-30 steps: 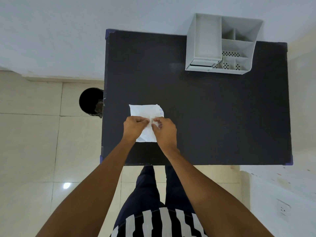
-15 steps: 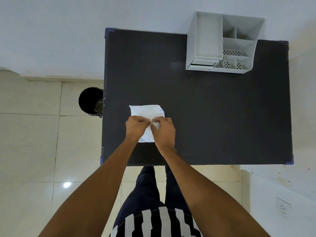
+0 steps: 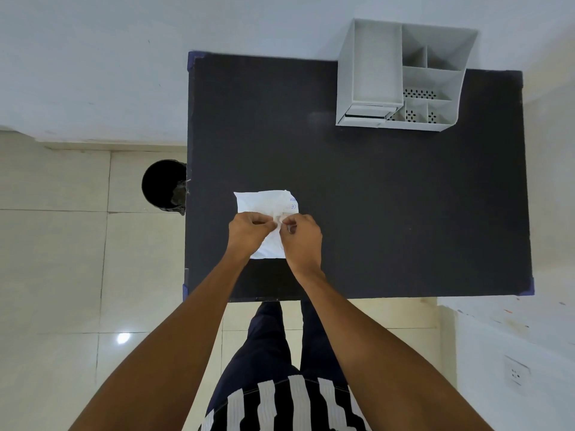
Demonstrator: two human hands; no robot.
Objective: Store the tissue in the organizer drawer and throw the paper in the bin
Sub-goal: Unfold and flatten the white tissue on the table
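- Worktop [image 3: 373, 213]: matte black rectangular slab, blue caps on its corners, far edge against a pale wall, near edge just in front of the person's legs.
- White paper [image 3: 264, 203] lies flat on the worktop near its left edge, closer to the near edge than the far one; thin, crinkled, roughly rectangular, small blue print at its right side.
- Left hand [image 3: 249, 233] and right hand [image 3: 303, 241] are together over the near half of the paper, fingertips pinched on a small wad at the sheet's middle; cannot tell if that wad is the tissue or a fold of the paper.
- Both forearms come in over the near edge of the worktop, bare.
- Organizer [image 3: 401, 79]: pale grey hard plastic, boxy, at the far right part of the worktop against the wall; one long tray on its left, smaller compartments on its right, some with perforated floors.
- Drawer [image 3: 365, 115] at the organizer's near left front, shut as far as visible.
- Wide bare stretch of worktop between paper and organizer, and to the right of the paper.
- Bin [image 3: 163, 185]: black, round, open top, on the floor touching or just beside the worktop's left edge, level with the paper.
- Floor [image 3: 62, 275]: glossy cream tiles, open to the left of the worktop.
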